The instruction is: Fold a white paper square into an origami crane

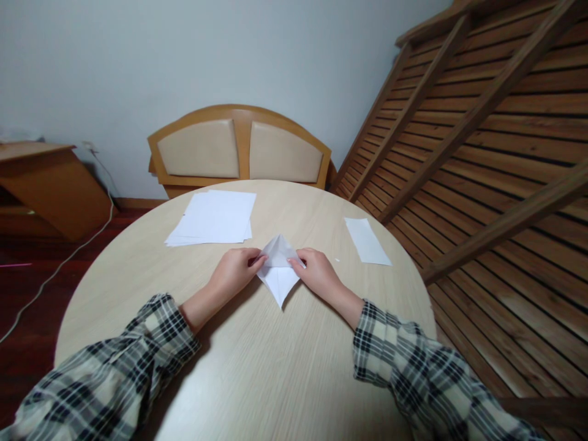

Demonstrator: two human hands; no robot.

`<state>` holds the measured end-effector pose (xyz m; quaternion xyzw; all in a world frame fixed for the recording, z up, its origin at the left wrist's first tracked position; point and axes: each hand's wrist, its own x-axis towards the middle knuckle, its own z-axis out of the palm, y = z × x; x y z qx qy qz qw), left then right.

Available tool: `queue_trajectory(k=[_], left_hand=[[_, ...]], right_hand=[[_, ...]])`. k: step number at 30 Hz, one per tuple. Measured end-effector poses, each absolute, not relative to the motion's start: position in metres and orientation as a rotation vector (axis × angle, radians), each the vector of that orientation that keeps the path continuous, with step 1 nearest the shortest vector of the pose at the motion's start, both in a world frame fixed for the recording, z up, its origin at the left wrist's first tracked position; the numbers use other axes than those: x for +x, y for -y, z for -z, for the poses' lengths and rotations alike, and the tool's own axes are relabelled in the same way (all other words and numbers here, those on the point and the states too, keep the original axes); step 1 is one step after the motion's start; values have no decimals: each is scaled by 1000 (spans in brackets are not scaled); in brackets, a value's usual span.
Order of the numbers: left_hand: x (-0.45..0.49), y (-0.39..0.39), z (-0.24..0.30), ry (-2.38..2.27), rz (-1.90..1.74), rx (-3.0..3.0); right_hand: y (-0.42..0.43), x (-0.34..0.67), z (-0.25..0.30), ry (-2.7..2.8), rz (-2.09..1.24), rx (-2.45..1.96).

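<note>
A folded sheet of white paper (281, 283), roughly diamond-shaped with one point towards me and one away, is held over the middle of the round table. My left hand (236, 269) pinches its left corner between thumb and fingers. On the opposite corner, my right hand (316, 272) grips in the same way, thumb on top. A crease runs across the paper between the two thumbs, and the far half looks slightly raised and greyer. The fingers under the paper are hidden.
On the pale round table (275, 380), a stack of white sheets (214, 217) lies at the back left. A white paper strip (367, 241) rests at the right, with a tiny scrap (337, 260) nearer my hand. Behind stand a padded headboard (243, 147) and a slatted wooden frame (482, 171).
</note>
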<state>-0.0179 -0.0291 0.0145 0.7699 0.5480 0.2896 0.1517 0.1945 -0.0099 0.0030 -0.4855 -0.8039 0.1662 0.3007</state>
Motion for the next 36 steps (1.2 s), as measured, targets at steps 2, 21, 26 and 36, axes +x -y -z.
queue_trajectory(k=[2, 21, 26, 36], left_hand=[[-17, 29, -14, -1560, -838, 2210], [-16, 24, -4, -1515, -898, 2184], [-13, 20, -1, -1423, -988, 2161], [-7, 22, 5, -1363, -1073, 1943]], right_hand=[[11, 192, -3, 2116, -421, -1290], [10, 189, 2, 1944, -587, -1242], [11, 188, 3, 1963, -549, -1243], [13, 185, 3, 2024, -423, -1270]])
